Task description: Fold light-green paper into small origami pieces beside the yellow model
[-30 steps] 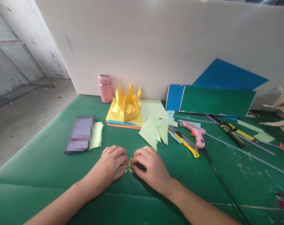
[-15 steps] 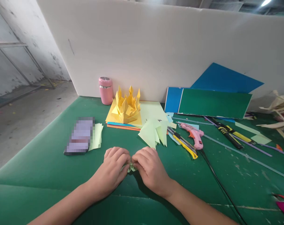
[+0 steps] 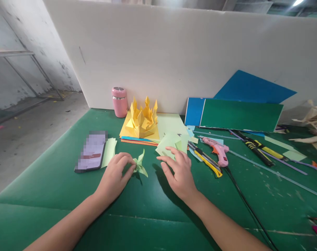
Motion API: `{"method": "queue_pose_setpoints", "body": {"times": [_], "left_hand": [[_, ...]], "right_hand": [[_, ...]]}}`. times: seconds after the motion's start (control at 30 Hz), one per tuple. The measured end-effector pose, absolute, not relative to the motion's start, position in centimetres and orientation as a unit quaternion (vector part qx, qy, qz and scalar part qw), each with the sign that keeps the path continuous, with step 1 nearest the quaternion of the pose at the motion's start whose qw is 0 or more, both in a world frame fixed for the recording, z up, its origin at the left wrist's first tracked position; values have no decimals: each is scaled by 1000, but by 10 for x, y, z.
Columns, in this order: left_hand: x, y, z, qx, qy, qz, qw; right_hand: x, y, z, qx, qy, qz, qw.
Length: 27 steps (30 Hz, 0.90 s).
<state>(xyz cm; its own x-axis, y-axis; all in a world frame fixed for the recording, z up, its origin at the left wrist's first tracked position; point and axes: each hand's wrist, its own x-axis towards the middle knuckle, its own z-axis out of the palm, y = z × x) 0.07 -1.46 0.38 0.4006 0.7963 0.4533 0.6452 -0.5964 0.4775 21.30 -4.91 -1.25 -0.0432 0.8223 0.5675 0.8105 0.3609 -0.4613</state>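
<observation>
Between the thumb and fingers of my left hand (image 3: pixel 118 174) is a small folded piece of light green paper (image 3: pixel 141 165). Its pointed flaps spread out to the right, and part of it is hidden by my fingertips. My right hand (image 3: pixel 178 170) hovers to the right of it, fingers apart, touching nothing that I can see. Just behind my right hand lie loose pale green paper sheets (image 3: pixel 165 143). Left of my left hand, a stack of light green paper strips (image 3: pixel 110 150) is partly under a phone (image 3: pixel 91 153).
A yellow folded-paper crown (image 3: pixel 142 122) rests on coloured paper (image 3: pixel 125 130) beside a pink flask (image 3: pixel 120 103). To the right lie a yellow utility knife (image 3: pixel 206 163), a corded pink glue gun (image 3: pixel 219 151), pliers-like tools (image 3: pixel 257 150) and glue sticks. Green and blue boards (image 3: pixel 239 115) lean against the white panel.
My right hand has let go of the folded paper and moved right, its fingers opening. My left hand keeps hold, and the paper's flaps now show spread out.
</observation>
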Motion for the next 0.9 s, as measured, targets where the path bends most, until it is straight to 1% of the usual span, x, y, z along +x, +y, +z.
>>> {"method": "queue_pose_setpoints", "body": {"times": [0.2, 0.3, 0.4, 0.57, 0.7, 0.9], "left_hand": [[-6, -6, 3, 785, 481, 371, 119], [-4, -4, 3, 780, 483, 378, 120], [-1, -3, 4, 782, 477, 378, 133], [1, 0, 6, 808, 463, 332, 147], [-4, 10, 10, 816, 466, 326, 107], [-6, 48, 18, 770, 521, 361, 68]], "right_hand": [[217, -42, -24, -617, -715, -24, 328], [216, -41, -26, -615, -718, -29, 325], [215, -42, -24, -595, -721, -29, 355], [214, -49, -15, -516, -734, -16, 441], [214, -52, -13, -490, -716, 3, 497], [215, -52, -14, -482, -702, 37, 523]]}}
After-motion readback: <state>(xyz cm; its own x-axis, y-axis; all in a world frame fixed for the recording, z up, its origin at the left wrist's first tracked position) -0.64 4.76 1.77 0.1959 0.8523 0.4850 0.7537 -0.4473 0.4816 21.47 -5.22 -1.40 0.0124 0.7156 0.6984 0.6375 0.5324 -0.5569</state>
